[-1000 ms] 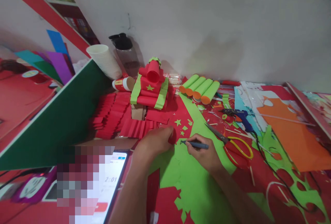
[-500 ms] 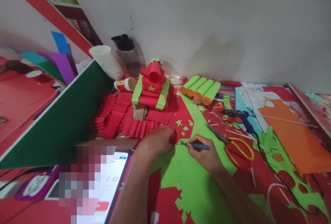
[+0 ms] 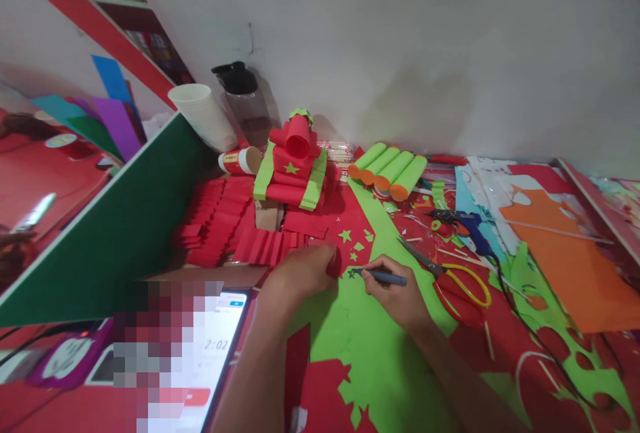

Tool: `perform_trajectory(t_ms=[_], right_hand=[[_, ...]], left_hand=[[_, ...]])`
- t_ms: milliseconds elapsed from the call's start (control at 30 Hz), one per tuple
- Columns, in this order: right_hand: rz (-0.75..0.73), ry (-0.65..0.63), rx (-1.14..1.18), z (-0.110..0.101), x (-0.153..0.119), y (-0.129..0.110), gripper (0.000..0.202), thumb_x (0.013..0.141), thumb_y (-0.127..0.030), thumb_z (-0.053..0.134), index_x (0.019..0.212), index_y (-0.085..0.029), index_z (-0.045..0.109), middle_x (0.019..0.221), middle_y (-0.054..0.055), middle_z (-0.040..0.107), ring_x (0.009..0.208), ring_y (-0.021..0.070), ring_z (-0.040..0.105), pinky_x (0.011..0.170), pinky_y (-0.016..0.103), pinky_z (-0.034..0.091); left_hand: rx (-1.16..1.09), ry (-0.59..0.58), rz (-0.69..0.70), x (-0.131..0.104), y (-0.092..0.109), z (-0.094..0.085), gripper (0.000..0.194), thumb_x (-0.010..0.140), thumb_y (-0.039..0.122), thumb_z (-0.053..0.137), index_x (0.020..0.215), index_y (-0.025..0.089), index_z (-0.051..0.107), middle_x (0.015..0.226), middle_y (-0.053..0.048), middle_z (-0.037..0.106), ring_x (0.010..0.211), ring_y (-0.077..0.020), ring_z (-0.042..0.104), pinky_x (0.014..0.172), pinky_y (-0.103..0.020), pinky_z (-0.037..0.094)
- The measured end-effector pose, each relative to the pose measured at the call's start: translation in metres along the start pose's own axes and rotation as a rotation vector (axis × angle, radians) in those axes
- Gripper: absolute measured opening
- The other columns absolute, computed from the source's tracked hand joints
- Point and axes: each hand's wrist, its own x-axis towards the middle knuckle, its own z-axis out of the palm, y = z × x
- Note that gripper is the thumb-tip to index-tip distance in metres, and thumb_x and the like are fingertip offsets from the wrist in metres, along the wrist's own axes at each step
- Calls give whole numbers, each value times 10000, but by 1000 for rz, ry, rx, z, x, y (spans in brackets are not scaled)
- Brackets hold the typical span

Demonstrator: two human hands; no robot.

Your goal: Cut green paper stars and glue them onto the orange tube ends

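Observation:
A dark blue pen is held in my right hand, its tip at a small star outline near the top edge of the green paper. My left hand rests on the paper's upper left, thumb near the drawing; most of its fingers are hidden, so I cannot tell how they are bent. Just beyond lie small cut green stars on red paper. A red paper model with green strips stands farther back.
Yellow-handled scissors and a blue glue gun lie to the right, near orange paper. Green rolls sit by the wall. Pleated red paper, a green divider and a phone are on the left.
The pen tip has shifted slightly, and more of the star outline shows. My left hand stays in place. At the far left, a light-coloured object has come into view above the red table.

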Motion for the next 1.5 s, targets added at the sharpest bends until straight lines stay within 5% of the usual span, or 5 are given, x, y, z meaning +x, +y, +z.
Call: perform_trajectory(t_ms=[600,867,1000,1300,1500], right_hand=[[39,-30,74,-5,1,-3,105,787,-270,678,751,-198,611,575,-37,580,506,113,522,470,208,397],[5,94,467,-17,10,0,196,810,-323,739,857,-214,584,548,-79,502,431,78,439,410,196,338],[-30,162,576,-26,12,1,196,838,-371,700,920,-208,628,621,-26,596,490,111,525,443,228,413],[-32,150,471,-30,12,-3,200,851,-368,709,923,-204,619,672,15,687,524,126,597,476,233,480],[-37,116,411,-29,8,-13,178,870,-354,692,932,-200,629,599,-19,605,559,137,611,525,247,501]], left_hand=[[2,-20,-1,0,1,-3,157,716,224,609,864,235,557,843,-27,651,708,-189,598,544,-270,308],[-225,58,254,0,8,-4,213,910,202,413,1114,236,466,996,-49,643,847,-179,610,692,-257,422],[-430,35,345,7,9,-2,156,940,199,411,1084,235,461,1076,-51,659,929,-165,632,748,-245,452],[-399,24,323,13,13,-7,97,915,215,530,884,206,620,901,-9,728,793,-143,664,667,-220,421],[-366,3,327,13,14,-6,160,924,237,529,906,202,683,933,-24,743,830,-154,664,698,-229,421]])
